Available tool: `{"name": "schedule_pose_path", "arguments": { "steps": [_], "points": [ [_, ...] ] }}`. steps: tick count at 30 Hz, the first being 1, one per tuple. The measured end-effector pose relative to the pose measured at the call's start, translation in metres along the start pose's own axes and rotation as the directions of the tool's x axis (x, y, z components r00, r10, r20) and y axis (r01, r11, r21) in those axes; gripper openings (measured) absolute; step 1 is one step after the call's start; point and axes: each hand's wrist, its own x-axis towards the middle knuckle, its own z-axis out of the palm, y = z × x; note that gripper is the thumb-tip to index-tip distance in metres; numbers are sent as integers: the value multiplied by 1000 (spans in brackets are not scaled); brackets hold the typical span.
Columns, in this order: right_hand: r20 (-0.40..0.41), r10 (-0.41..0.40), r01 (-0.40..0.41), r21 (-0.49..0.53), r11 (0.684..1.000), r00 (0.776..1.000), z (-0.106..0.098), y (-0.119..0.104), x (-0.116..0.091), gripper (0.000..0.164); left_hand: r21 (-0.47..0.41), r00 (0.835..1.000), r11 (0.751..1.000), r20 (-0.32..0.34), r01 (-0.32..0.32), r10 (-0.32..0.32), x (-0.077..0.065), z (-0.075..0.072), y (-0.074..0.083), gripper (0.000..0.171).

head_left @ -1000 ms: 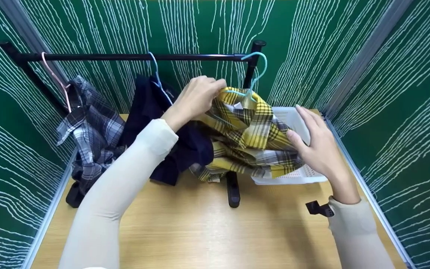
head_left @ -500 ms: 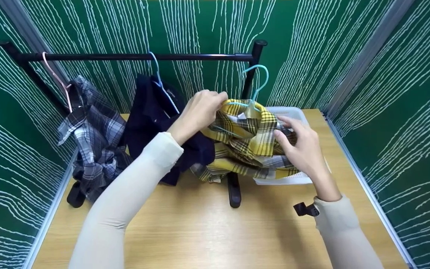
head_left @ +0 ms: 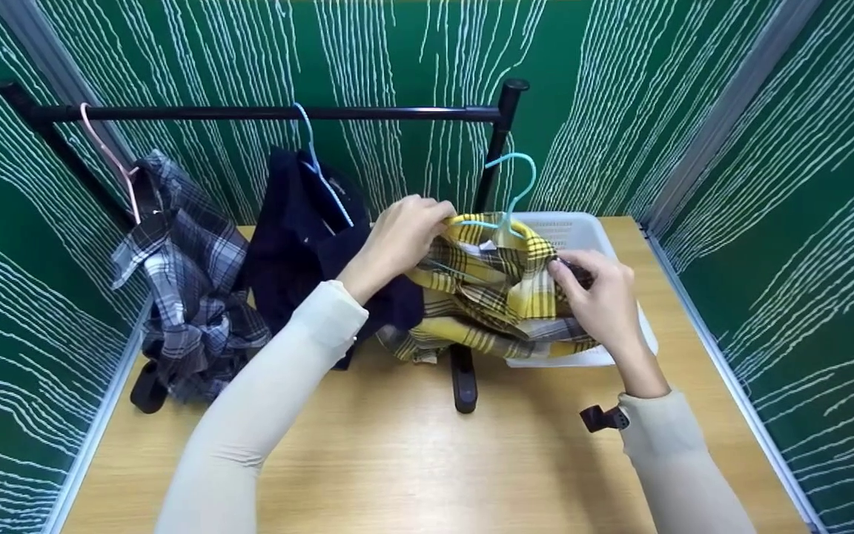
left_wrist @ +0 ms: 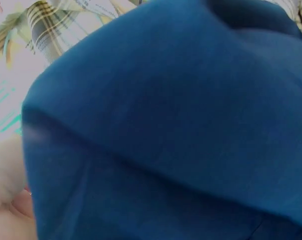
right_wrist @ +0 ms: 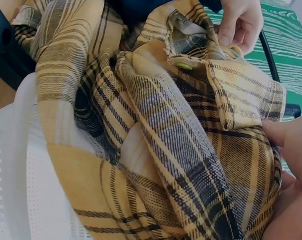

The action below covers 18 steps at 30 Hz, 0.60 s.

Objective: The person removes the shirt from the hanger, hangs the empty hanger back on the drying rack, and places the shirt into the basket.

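Note:
A yellow-and-black plaid shirt [head_left: 531, 297] hangs on a light blue hanger [head_left: 520, 174] whose hook is off the rail, standing below it in front of the rack's right post. My left hand [head_left: 412, 233] pinches the shirt's collar and shoulder on the left side. At the opposite shoulder, my right hand [head_left: 601, 293] pinches the cloth between thumb and fingers. The right wrist view has the shirt's folds [right_wrist: 190, 150], a green button on it and the right thumb over the cloth. Navy cloth [left_wrist: 141, 110] covers most of the left wrist view and hides the left fingertips.
The black clothes rack [head_left: 249, 113] carries a navy garment [head_left: 286, 230] on a blue hanger and a grey plaid shirt [head_left: 204, 297] on a pink one. Behind and beneath the yellow shirt sits a white basket [head_left: 594, 230]. Green walls enclose the wooden table [head_left: 427, 460].
Shirt and hanger have come down, the hook sinking from rail height to below it. My left hand lowered with them; my right hand moved left and now pinches the shoulder.

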Motion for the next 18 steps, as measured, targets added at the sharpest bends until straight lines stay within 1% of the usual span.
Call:
{"name": "schedule_pose_path", "arguments": {
  "steps": [3,6,8,13,18],
  "points": [
    [-6,22,-22,14,1000,1000,0,4,-2,14,-34,1000,999,-9,-15,15,-2,4,-3,15],
    [-11,40,-40,27,999,999,-1,8,-4,14,-57,1000,998,-1,-24,24,-4,5,-7,17],
    [-13,49,-49,32,998,999,-1,9,-5,14,-79,1000,997,20,-21,23,-5,4,-9,19],
    [-23,67,-66,27,997,997,-1,13,-6,14,-150,995,989,98,-7,22,-10,0,-17,25],
    [-39,78,-77,27,997,996,-3,17,-8,15,-178,990,984,142,7,19,-18,-1,-28,39]
  ]
}}
